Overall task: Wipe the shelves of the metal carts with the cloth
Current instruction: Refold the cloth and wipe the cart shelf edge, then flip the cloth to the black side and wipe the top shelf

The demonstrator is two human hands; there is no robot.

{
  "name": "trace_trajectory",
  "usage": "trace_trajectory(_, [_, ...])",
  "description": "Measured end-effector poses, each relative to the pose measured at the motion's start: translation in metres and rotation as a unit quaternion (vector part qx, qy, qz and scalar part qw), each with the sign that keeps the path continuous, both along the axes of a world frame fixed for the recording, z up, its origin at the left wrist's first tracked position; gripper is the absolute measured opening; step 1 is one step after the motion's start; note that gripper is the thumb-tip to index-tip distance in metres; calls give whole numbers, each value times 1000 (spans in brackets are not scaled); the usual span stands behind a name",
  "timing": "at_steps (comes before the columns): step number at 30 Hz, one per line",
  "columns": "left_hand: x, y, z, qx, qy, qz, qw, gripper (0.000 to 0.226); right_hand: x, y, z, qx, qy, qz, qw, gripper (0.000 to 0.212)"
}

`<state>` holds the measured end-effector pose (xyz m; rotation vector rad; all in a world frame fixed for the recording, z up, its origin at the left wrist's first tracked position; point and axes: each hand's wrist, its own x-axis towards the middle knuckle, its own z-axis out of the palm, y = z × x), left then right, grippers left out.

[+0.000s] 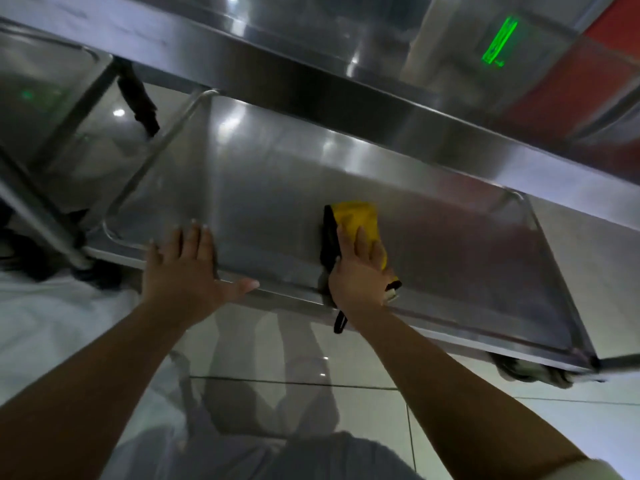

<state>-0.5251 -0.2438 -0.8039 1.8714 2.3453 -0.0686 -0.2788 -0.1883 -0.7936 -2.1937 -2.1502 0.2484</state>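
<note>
A steel cart's lower shelf (263, 188) stretches across the middle of the head view, under the edge of the shelf above (311, 95). A yellow cloth with a black border (356, 220) lies on the lower shelf near its front rim. My right hand (356, 271) presses flat on the cloth with straight fingers. To the left, my left hand (187, 268) rests flat on the shelf's front rim, fingers spread, thumb along the edge.
A second steel cart (45, 84) stands at the left, its upright post (38, 216) close to my left hand. Pale glossy floor tiles (450, 420) lie below the shelf. A caster wheel (533, 374) shows under the right front corner.
</note>
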Motion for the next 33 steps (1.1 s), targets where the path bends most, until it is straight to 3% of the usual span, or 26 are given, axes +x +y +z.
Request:
trace_trajectory(2, [0, 0, 1, 4, -6, 6, 1000, 137, -31, -1, 0, -2, -15, 125, 992, 66])
trace_trajectory(5, [-1, -6, 17, 10, -35, 0, 999, 131, -65, 2, 11, -27, -35, 303, 952, 63])
trace_trajectory(8, [-8, -33, 36, 33, -61, -34, 997, 107, -76, -4, 36, -90, -36, 385, 918, 61])
trace_trajectory(11, [-21, -72, 60, -5, -132, 6, 991, 94, -82, -19, 77, -190, 112, 344, 913, 61])
trace_trajectory(15, [-33, -113, 110, -26, -267, 116, 956, 77, -108, -50, 137, -153, 170, 281, 932, 58])
trace_trajectory(19, [-46, -158, 189, -25, -350, 173, 920, 76, -136, -101, 216, -201, 286, 272, 897, 49])
trace_trajectory(29, [-143, -255, 484, 51, -376, 147, 913, 73, -231, -198, 521, -256, 295, 423, 818, 41])
trace_trajectory(33, [-202, -284, 603, 108, -368, 197, 902, 66, -288, -215, 633, -253, 273, 449, 812, 45])
